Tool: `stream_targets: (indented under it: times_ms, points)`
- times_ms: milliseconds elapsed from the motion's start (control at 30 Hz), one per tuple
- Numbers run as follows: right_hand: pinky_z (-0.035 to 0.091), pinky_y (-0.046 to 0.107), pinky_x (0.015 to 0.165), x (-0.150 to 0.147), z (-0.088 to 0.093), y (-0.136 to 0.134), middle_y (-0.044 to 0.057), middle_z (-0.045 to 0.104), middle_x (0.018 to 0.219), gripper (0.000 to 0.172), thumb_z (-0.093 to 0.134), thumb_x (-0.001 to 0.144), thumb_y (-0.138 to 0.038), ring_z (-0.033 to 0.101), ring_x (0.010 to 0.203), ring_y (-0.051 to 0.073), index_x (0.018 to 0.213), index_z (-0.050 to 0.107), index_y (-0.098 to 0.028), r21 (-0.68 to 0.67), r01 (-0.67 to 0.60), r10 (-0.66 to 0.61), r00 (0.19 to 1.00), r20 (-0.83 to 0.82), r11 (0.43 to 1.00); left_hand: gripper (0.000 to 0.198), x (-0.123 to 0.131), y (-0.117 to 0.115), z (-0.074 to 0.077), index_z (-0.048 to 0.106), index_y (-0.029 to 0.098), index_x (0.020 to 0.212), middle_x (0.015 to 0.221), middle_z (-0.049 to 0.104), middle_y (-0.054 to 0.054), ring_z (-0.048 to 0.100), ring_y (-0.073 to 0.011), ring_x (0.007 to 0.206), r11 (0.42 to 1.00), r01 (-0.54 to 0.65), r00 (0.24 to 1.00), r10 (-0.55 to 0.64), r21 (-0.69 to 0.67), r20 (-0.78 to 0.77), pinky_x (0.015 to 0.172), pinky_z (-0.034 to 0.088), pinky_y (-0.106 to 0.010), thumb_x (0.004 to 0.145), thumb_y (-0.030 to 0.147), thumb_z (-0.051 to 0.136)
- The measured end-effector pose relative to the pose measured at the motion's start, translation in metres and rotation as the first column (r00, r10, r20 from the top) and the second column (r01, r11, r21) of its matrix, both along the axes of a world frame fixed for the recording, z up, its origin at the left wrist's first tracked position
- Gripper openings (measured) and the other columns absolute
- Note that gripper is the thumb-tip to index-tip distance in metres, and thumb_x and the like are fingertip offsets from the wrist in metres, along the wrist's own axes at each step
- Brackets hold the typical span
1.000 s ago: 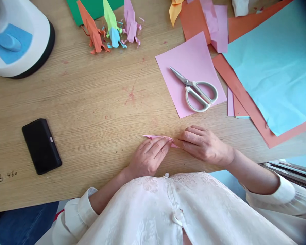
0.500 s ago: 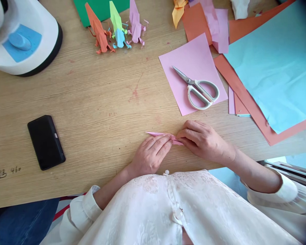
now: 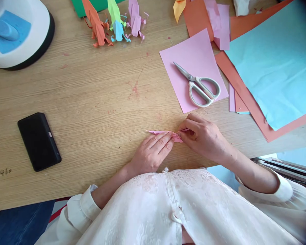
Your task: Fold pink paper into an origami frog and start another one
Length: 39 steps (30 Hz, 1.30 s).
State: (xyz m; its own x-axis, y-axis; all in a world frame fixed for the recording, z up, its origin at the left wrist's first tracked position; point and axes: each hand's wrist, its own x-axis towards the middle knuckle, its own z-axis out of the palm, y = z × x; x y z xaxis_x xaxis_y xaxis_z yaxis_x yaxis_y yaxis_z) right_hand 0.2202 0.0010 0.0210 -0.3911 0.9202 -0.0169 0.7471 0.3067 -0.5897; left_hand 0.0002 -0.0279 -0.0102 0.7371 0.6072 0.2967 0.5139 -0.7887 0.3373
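A narrow pink folded paper lies near the table's front edge, its pointed end toward the left. My left hand is over its middle, fingers together and holding it against the tabletop; my left thumb is hidden. At the other end, my right hand is closed, thumb and index finger pinching a flap of the same paper. Part of the folds is covered by my fingers. Beyond my right hand, scissors with white handles rest on a square pink sheet.
Folded paper figures in orange, green, blue and pink stand at the back. A black phone-like device lies left. Large blue and orange sheets are stacked right. A white-and-blue appliance occupies the back left.
My right hand's pinch has lifted slightly, turning a flap of the pink folded paper upward. My left hand stays on the paper. The whole view has shifted a little.
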Motion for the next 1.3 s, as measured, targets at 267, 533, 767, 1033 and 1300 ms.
stream_targets:
  times_ms: [267,533,767,1033,1300]
  points:
    - [0.033,0.024,0.055,-0.005,0.004,0.007,0.001,0.054,0.075,0.01,0.056,0.082,-0.011,0.045,0.058,0.011,0.074,0.058,-0.017,-0.094,0.053,-0.047,0.996,0.073,0.994,0.043,-0.001,-0.001,0.002,0.05,0.008,0.14,0.14,0.058,-0.013,0.054,-0.0231,0.129,0.999,0.012,0.997,-0.009,0.033,-0.074,0.106,0.044,-0.035,0.1,0.016,0.036]
    - [0.03,0.026,0.056,-0.005,0.008,0.01,0.001,0.054,0.076,0.008,0.054,0.082,-0.01,0.044,0.058,0.011,0.077,0.056,-0.017,-0.149,0.052,-0.036,0.993,0.112,0.988,0.045,0.0,-0.001,0.005,0.048,0.007,0.141,0.142,0.056,-0.012,0.054,-0.0218,0.13,0.996,0.017,0.988,-0.003,0.088,-0.156,0.105,0.046,-0.033,0.099,0.015,0.037]
    - [0.03,0.026,0.056,-0.003,0.008,0.014,0.002,0.058,0.077,0.006,0.057,0.082,-0.014,0.048,0.06,0.012,0.077,0.056,-0.017,-0.158,0.061,-0.039,0.989,0.143,0.986,0.044,0.002,0.002,0.009,0.051,0.008,0.139,0.138,0.06,-0.01,0.057,-0.0195,0.126,0.99,0.008,0.976,0.023,0.141,-0.218,0.1,0.049,-0.029,0.098,0.012,0.036]
    - [0.037,0.025,0.056,-0.001,0.004,0.015,0.0,0.064,0.076,0.014,0.061,0.081,-0.014,0.056,0.061,0.013,0.093,0.056,-0.018,-0.144,0.107,-0.094,0.991,0.097,0.984,0.042,0.004,0.002,0.009,0.054,0.004,0.136,0.134,0.062,-0.012,0.058,-0.0207,0.123,0.979,0.032,0.964,0.024,0.203,-0.263,0.099,0.049,-0.029,0.098,0.012,0.038]
    - [0.047,0.027,0.066,0.011,-0.01,-0.008,0.003,0.061,0.087,0.015,0.054,0.092,-0.014,0.059,0.074,0.015,0.105,0.055,-0.02,0.079,0.139,-0.129,0.984,-0.12,0.987,0.047,0.005,-0.002,0.009,0.045,0.003,0.142,0.138,0.059,-0.013,0.055,-0.0222,0.124,0.996,0.007,0.965,0.016,0.086,-0.26,0.103,0.046,-0.033,0.097,0.011,0.033]
